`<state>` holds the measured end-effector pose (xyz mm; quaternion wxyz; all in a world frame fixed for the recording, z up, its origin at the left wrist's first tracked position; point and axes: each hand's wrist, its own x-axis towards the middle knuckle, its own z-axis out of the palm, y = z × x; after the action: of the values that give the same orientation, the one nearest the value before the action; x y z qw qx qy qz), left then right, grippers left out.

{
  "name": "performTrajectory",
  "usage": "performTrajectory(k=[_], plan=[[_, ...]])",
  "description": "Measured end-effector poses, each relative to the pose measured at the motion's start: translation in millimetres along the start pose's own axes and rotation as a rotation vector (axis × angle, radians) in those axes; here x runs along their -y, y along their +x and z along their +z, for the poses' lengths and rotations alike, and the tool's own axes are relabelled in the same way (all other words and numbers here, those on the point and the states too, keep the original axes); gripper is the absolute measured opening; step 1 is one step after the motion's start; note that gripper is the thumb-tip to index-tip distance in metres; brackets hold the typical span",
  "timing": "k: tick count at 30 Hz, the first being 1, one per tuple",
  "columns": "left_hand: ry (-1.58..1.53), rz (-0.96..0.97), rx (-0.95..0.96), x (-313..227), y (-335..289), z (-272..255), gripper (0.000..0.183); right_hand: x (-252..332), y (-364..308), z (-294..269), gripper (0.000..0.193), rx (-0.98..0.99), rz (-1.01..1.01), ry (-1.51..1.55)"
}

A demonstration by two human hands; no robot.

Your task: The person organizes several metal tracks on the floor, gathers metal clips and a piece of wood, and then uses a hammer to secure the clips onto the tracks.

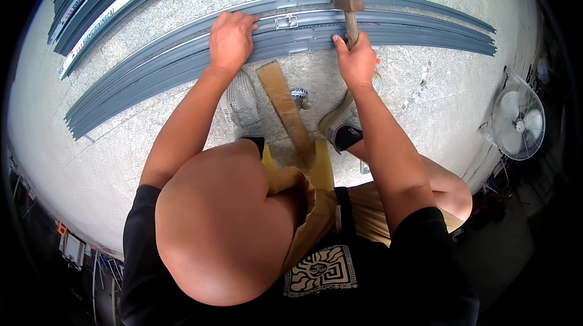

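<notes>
Several long grey rails (182,59) lie side by side on the floor in front of me, short joint pieces showing near their middle. My left hand (231,39) is closed over one of the far rails, its fingertips partly hidden behind the knuckles. In my right hand (357,61) is a hammer (348,4), gripped by its wooden handle. The hammer's head is over the farthest rails; I cannot tell whether it touches them. Between my hands a small pale metal bracket (286,21) sits on the rails.
A wooden board (282,100) lies between my shoes, beside a roll of printed tape (299,93). More grey rails (106,7), some with white printed strips, are stacked at the far left. A white fan (519,121) stands at the right.
</notes>
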<state>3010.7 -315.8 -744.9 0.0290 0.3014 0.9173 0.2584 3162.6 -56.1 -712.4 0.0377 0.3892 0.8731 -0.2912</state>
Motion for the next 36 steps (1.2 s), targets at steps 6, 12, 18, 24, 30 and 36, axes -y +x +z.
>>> performTrajectory(k=[6, 12, 18, 24, 30, 36], plan=[[0.026, 0.033, 0.041, -2, 5, -4, 0.012, 1, 1, -1, 0.053, 0.034, 0.126, 0.102], [0.1, 0.085, 0.035, -2, 11, -3, 0.006, 5, -1, -11, 0.062, 0.124, 0.138, 0.147], [0.133, 0.09, 0.037, -3, 15, 1, 0.006, 7, -3, -9, 0.062, 0.117, 0.181, 0.181], [0.172, 0.082, 0.007, 3, 31, 1, 0.002, 3, -2, -4, 0.06, 0.091, 0.171, 0.188], [0.158, 0.079, -0.016, 6, 35, 3, 0.003, -8, -6, 10, 0.054, -0.052, 0.127, 0.209], [0.07, 0.024, -0.006, 3, 30, -5, 0.011, -6, -9, 13, 0.041, -0.077, 0.146, 0.302]])
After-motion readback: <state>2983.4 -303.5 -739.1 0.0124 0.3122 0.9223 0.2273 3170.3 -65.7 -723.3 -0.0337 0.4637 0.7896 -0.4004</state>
